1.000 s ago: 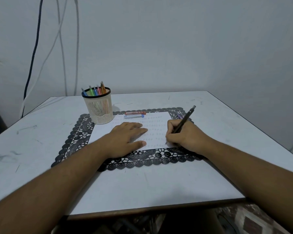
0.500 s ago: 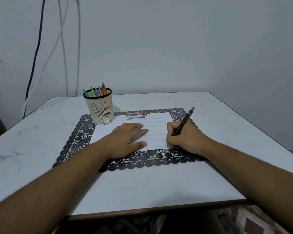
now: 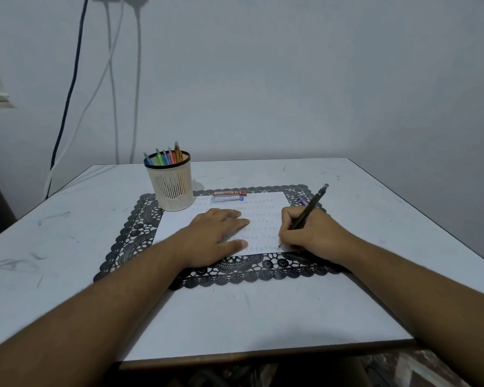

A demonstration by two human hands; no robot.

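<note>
One pencil [image 3: 316, 199] near paper [image 3: 176, 224] edge

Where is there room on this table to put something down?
Free: bare table left of the lace mat, the strip between mat and near edge, and the right side beyond the right hand holding the pencil. Crowded: the mat, with paper, pen cup, lead cases, left hand.
</note>
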